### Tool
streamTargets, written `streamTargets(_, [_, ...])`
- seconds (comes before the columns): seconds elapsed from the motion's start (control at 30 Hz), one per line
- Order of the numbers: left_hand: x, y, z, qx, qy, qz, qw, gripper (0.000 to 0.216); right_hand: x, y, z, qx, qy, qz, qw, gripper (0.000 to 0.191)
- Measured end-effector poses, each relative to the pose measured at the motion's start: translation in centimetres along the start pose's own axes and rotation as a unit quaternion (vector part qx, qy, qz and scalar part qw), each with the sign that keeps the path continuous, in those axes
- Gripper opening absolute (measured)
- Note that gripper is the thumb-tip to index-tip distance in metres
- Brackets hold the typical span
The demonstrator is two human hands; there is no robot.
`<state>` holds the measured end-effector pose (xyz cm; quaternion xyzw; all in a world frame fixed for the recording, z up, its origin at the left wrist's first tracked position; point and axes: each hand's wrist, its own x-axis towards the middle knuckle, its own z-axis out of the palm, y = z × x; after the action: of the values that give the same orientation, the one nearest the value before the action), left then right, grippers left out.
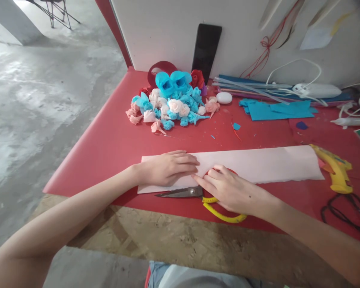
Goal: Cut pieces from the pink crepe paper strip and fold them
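Note:
A long strip of pale pink paper (258,164) lies across the red table cover (108,140). My left hand (168,168) lies flat on its left end, fingers stretched out and pressing it down. My right hand (228,188) rests beside it, fingers bent, with the tips on the paper's lower edge where it folds. Under my right hand lie scissors (186,193) with yellow handles, blades closed and pointing left. Neither hand grips them.
A heap of blue, white and pink paper flowers (171,104) sits at the back. Blue paper sheets (276,110), a yellow glue gun (336,170), a black cable (348,212), a white cable and a dark phone (206,48) leaning on the wall are nearby. The table's left edge drops to a concrete floor.

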<state>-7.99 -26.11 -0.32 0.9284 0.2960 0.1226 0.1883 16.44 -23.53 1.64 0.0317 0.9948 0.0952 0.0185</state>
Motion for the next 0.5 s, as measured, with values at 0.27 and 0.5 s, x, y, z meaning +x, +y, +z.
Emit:
streamTargets(0.27, [0.0, 0.0, 0.0, 0.008, -0.002, 0.005, 1.0, 0.043, 0.0, 0.4, 0.2, 0.023, 0.065, -0.038, 0.997, 0.038])
streamTargets(0.5, [0.0, -0.1, 0.0, -0.002, -0.004, 0.005, 1.0, 0.045, -0.6, -0.7, 0.3, -0.038, -0.012, -0.01, 0.999, 0.046])
